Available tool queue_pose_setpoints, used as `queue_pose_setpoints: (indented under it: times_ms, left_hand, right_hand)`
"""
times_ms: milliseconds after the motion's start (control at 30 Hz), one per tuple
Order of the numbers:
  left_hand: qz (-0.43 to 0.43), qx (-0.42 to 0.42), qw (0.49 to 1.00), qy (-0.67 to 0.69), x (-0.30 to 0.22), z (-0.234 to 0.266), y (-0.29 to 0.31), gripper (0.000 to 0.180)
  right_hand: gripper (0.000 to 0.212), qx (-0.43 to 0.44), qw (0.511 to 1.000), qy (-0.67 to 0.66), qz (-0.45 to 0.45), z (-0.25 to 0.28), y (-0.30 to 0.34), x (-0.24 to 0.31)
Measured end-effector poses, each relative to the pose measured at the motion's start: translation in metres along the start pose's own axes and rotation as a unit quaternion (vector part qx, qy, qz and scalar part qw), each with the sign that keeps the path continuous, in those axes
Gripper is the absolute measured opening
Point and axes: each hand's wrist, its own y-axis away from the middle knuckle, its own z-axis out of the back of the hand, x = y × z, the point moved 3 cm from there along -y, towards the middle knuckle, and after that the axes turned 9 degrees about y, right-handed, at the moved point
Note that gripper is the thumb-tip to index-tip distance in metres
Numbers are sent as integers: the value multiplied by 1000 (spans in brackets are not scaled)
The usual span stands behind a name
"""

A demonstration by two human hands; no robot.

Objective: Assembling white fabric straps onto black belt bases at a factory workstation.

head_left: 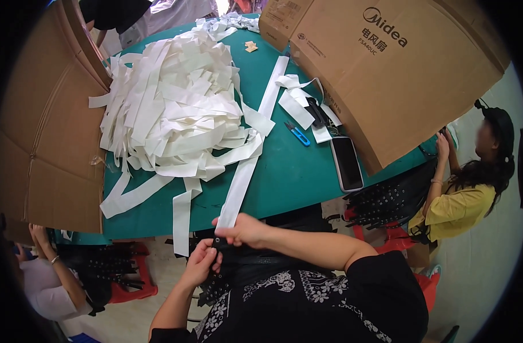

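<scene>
My right hand [245, 231] is closed on the near end of a long white fabric strip [238, 186], thumb on top. The strip runs away from me over the table edge, along the green tabletop. Just below and to the left, my left hand [202, 262] pinches a narrow black strip with eyelets [218, 242]. Both hands are close together above my lap, where more black eyelet strips [256, 257] lie. A large tangled heap of white strips [175, 108] covers the table's left half. One loose strip end [182, 228] hangs over the edge beside my hands.
Cardboard panels [50, 126] and a cardboard box [399, 68] flank the green table [296, 177]. Blue thread snips [297, 134], a phone [347, 164] and a black-handled tool [317, 112] lie at right. People sit on both sides; one wears a yellow top [464, 208].
</scene>
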Motion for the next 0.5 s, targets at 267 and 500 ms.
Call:
queue_pose_setpoints:
  times_ms: [267, 500]
  left_hand:
    - [39, -94, 992, 79, -10, -17, -1, 26]
    - [40, -27, 994, -97, -44, 1, 51, 15]
  right_hand:
    - [56, 31, 982, 181, 53, -30, 10, -13]
    - [30, -26, 934, -343, 95, 67, -18, 54]
